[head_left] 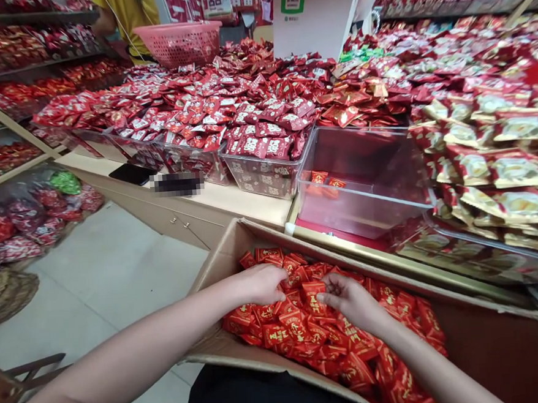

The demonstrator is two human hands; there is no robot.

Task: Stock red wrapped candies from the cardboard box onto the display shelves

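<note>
A cardboard box [247,229] in front of me holds a heap of small red candy packets [296,325] with gold lettering. Over the heap's left part is my left hand [264,283], closed with the fingers curled down; what they hold, if anything, is hidden. My right hand [349,297], just across from it, pinches one red packet [315,298] between thumb and fingers. Beyond the box, a clear plastic bin [365,204] has a few similar packets at its bottom left.
Bins of red wrapped sweets [265,143] line the counter [223,200]; gold-and-red packets [501,167] pile up at right. A black phone [132,173] lies on the ledge. Behind are a pink basket [179,45] and a person in yellow [139,17]. Filled bags [30,218] sit at left.
</note>
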